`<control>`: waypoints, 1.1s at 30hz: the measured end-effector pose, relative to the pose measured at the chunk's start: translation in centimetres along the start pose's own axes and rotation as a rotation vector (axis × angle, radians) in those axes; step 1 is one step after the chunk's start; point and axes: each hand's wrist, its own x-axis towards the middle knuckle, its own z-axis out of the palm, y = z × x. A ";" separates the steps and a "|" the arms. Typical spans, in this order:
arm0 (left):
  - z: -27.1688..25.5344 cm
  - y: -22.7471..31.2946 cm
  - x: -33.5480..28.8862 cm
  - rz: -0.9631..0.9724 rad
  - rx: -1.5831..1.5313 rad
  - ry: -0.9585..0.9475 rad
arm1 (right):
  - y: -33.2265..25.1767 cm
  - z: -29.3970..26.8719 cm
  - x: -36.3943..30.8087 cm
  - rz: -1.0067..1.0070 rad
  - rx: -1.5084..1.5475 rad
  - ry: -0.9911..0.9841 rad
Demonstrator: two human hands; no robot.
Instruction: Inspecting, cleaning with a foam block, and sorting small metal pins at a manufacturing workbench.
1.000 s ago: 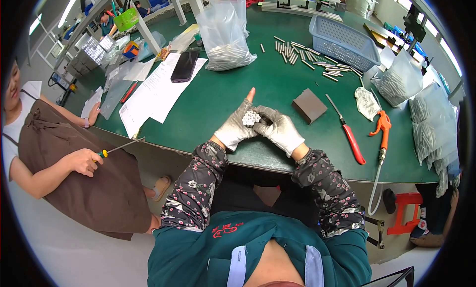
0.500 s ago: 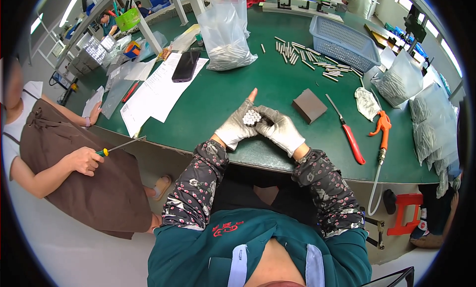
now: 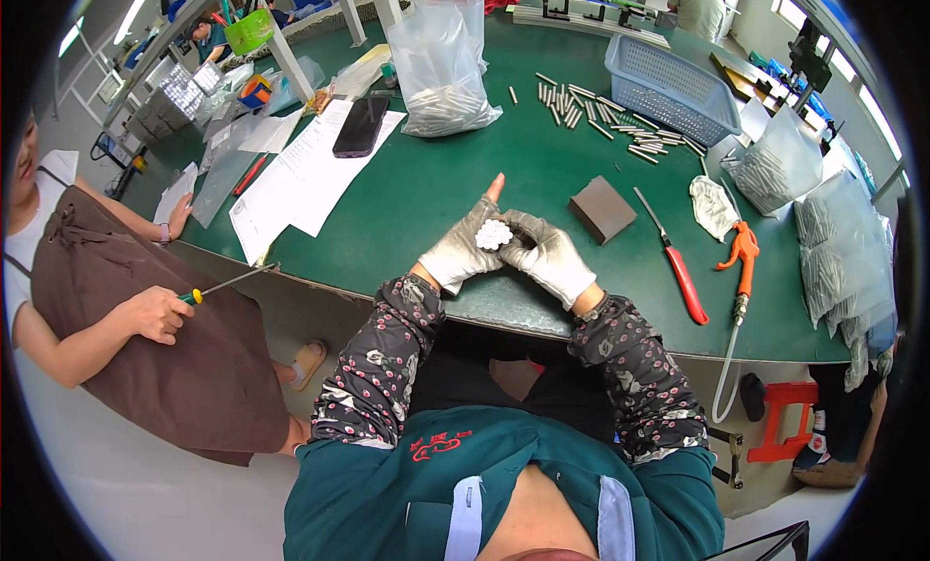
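A bundle of short metal pins is held end-up between my two gloved hands, its round ends bright and packed together. My left hand, in a white glove with bare fingertips, wraps the bundle from the left, its index finger pointing away from me. From the right, my right hand closes its gloved fingers against the same bundle. Both hands are just above the table's near edge. To the right of them lies a dark brown block. Beyond it, loose metal pins are scattered on the green table.
A blue basket and bags of pins stand farther back. On the right lie a red-handled file and an orange air gun with its hose. Papers and a phone are left. A person holds a screwdriver there.
The pin ends now look brighter and face up more fully. My hands keep almost the same place and grip. The person's screwdriver at left has shifted slightly left in the view.
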 end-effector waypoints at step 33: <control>0.5 1.5 -0.5 -0.072 -0.166 0.084 | 1.1 1.2 0.5 -0.079 -0.103 0.090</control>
